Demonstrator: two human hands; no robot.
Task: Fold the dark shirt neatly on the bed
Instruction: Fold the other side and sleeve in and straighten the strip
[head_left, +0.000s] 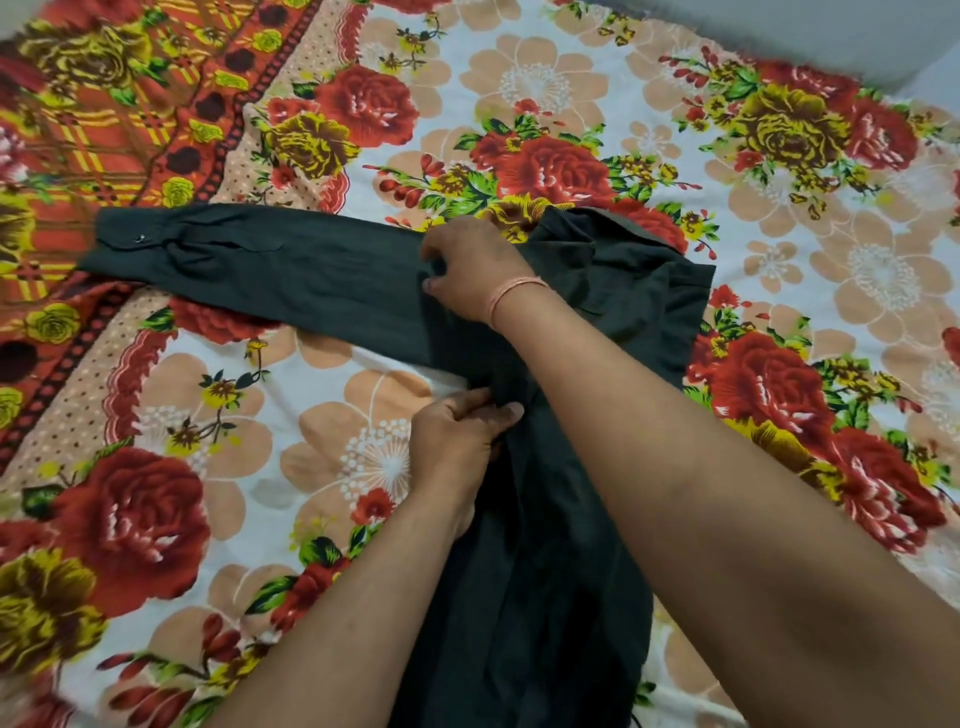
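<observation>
The dark shirt (561, 545) lies on the flowered bed sheet (831, 218), its body folded into a long narrow strip running from the collar at the upper centre down to the bottom edge. One long sleeve (270, 270) stretches out flat to the left, its buttoned cuff at the far left. My right hand (475, 265), with a thin band at the wrist, pinches the fabric where the sleeve joins the shoulder. My left hand (457, 436) grips the left edge of the shirt body just below the sleeve. My forearms hide part of the shirt's middle.
The bed sheet covers the whole view, white with red and peach flowers, and has an orange patterned border (104, 130) at the upper left under the cuff. A pale wall or floor strip (857, 31) shows at the top right.
</observation>
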